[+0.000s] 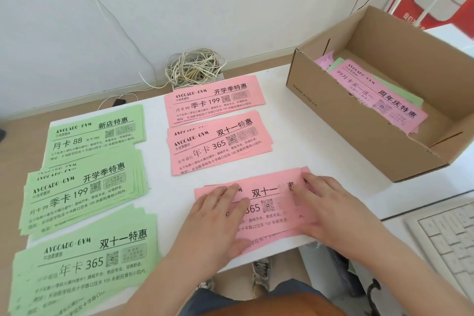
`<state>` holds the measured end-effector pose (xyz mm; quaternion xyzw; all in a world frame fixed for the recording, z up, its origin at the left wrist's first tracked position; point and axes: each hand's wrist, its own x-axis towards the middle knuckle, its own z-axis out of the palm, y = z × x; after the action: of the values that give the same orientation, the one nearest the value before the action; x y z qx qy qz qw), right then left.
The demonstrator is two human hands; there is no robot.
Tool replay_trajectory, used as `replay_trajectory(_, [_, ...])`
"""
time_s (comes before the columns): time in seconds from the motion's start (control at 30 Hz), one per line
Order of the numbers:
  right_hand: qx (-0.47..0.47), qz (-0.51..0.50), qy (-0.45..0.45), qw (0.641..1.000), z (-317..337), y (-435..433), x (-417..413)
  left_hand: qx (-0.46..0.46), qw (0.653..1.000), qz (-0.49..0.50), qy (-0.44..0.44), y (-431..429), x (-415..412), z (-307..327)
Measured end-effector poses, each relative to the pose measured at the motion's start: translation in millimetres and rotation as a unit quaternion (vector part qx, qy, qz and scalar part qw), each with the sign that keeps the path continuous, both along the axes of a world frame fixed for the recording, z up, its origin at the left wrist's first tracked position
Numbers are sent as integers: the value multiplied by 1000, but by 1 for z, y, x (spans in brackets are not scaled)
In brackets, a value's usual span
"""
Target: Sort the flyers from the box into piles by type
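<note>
Tabletop carries the box, with unsorted flyers loose inside. Three green piles sit far left of the box, and two pink piles lie between those and the box. The pink stack is left of the box, on the near side. Left hand and right hand lie flat on it, fingers straight, pressing, not gripping. Thin paper: light, floppy, sheets slide and fan. Best pinch at the short ends, whole stack. Long axis runs left-right, right end angled toward the box. Print is up and readable from the near side.
</note>
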<state>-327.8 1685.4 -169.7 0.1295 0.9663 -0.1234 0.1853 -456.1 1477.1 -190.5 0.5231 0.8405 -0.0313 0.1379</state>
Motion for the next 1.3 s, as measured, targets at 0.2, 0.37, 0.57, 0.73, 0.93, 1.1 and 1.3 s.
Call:
replay_trajectory(0.2, [13,23,-10,1000,8,3,-4,-124,992,-25,3,17,9,11])
replay_trajectory(0.37, [-139,-121,92,979,3,6,-6,-151,988,-24,-10,25,12,15])
replay_trajectory(0.57, [-450,-357,89,814,8,7,-15,-109,994,12,-10,29,3,23])
replay_trajectory(0.73, [-275,-361,133,881,11,7,-6,171,961,178,-127,11,-18,21])
replay_trajectory(0.93, [-62,-260,61,962,-1,-6,0,253,960,76,-88,3,-16,6])
replay_trajectory(1.1, [-105,-295,54,948,-1,-10,-14,146,989,1,6,10,-11,5])
replay_trajectory(1.3, [-128,-323,60,936,0,-7,-23,146,989,11,-7,10,-13,0])
